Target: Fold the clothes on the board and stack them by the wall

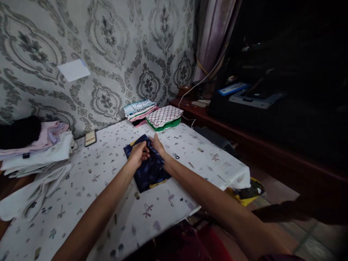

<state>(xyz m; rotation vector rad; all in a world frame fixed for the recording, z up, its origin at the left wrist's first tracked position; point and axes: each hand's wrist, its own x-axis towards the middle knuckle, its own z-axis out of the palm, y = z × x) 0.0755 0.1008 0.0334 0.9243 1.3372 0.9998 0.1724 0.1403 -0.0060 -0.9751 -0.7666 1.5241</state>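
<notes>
A navy blue piece of cloth with a faint pattern and yellow edges (146, 172) lies folded on the table in front of me. Its exact kind I cannot tell. My left hand (139, 154) is on its upper part, with fingers curled and closed on the fabric. Beside it, my right hand (157, 145) grips the cloth's right side, thumb pointing up and the other fingers partly hidden. Beyond the hands rests a folded white cloth with a red lattice pattern (164, 115), on top of a green one.
A patterned white cover (106, 188) lies over the table. Another folded stack (140, 108) stands by the wall. At left are piled clothes (54, 145) and a phone-like object (90, 138). A white cable (195, 85) runs along the dark red cabinet (195, 110) at right.
</notes>
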